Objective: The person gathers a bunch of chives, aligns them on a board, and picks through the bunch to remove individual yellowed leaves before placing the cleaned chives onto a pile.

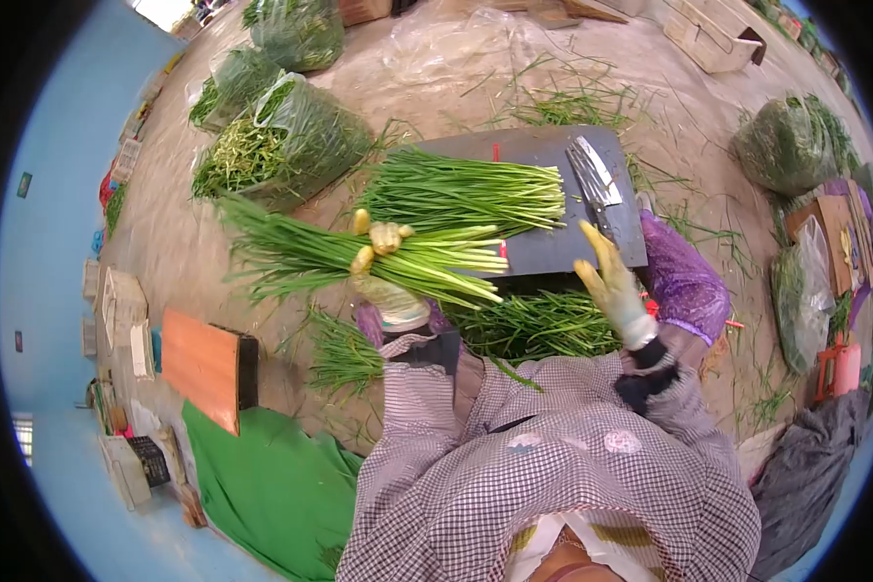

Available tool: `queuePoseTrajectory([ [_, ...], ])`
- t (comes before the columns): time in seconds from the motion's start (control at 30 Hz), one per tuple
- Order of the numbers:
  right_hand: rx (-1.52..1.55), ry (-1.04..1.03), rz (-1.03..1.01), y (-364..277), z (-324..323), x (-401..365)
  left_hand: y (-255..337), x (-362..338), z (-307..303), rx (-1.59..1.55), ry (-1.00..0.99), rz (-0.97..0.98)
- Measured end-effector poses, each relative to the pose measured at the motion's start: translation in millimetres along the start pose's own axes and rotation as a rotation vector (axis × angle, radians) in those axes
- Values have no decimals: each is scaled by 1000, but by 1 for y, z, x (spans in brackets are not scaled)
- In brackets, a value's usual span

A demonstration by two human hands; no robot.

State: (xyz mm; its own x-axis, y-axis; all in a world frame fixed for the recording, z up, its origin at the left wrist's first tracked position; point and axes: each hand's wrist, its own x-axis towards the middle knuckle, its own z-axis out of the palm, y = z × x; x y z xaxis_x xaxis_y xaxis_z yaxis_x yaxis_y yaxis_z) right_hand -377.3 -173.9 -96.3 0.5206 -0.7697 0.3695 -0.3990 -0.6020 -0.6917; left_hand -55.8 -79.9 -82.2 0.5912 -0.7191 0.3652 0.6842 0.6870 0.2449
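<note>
My left hand (380,276), in a yellow-coated work glove, grips a bundle of garlic chives (456,254) around its middle. The pale stem ends point right and the green leaves fan out to the left. My right hand (611,286), gloved the same way, hangs with fingers apart at the near right edge of a dark board (543,254), holding nothing. Another pile of garlic chives (466,189) lies on the board, stems to the right. Beyond my right hand rests a knife (597,175) with a shiny blade and dark handle.
Loose chives (543,325) lie below the board by my lap, with another heap (344,354) at left. Stuffed plastic bags (301,141) stand back left, and one bag (791,145) at right. An orange-topped box (201,369) and green cloth (262,475) are on the left.
</note>
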Motion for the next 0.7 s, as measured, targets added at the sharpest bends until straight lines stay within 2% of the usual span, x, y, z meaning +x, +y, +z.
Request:
queuePoseTrajectory([
  [0.07,681,177,116,-18,49,22,-29,-10,8,23,88,-33],
  [0.13,697,182,65,-45,83,33,-53,-20,21,143,188,-57],
  [0.17,967,61,94,-36,103,29,-55,-23,16,107,197,-66],
  [0.27,523,245,106,-18,83,29,-52,-26,-9,60,205,-63],
  [0.3,358,289,10,-22,64,35,-51,-27,-12,80,198,-55],
  [0.33,273,203,-86,-32,43,41,-50,-30,-17,100,195,-55],
  [0.4,154,-133,-162,-59,29,52,-61,-33,-26,115,196,-70],
  [0.43,-38,-223,-272,-69,32,54,-71,-35,-24,136,215,-75],
  [0.47,-338,-342,-285,-78,35,51,-81,-38,-22,158,234,-77],
  [0.53,-461,-468,-241,-58,59,49,-95,-41,-17,77,277,-107],
  [0.57,-288,-539,-87,-36,72,50,-97,-37,-19,50,315,-147],
  [0.67,-343,-425,-222,2,80,68,-92,-10,-20,18,427,-201],
  [0.7,-347,-216,-443,22,83,84,-84,7,-30,-47,408,-163],
])
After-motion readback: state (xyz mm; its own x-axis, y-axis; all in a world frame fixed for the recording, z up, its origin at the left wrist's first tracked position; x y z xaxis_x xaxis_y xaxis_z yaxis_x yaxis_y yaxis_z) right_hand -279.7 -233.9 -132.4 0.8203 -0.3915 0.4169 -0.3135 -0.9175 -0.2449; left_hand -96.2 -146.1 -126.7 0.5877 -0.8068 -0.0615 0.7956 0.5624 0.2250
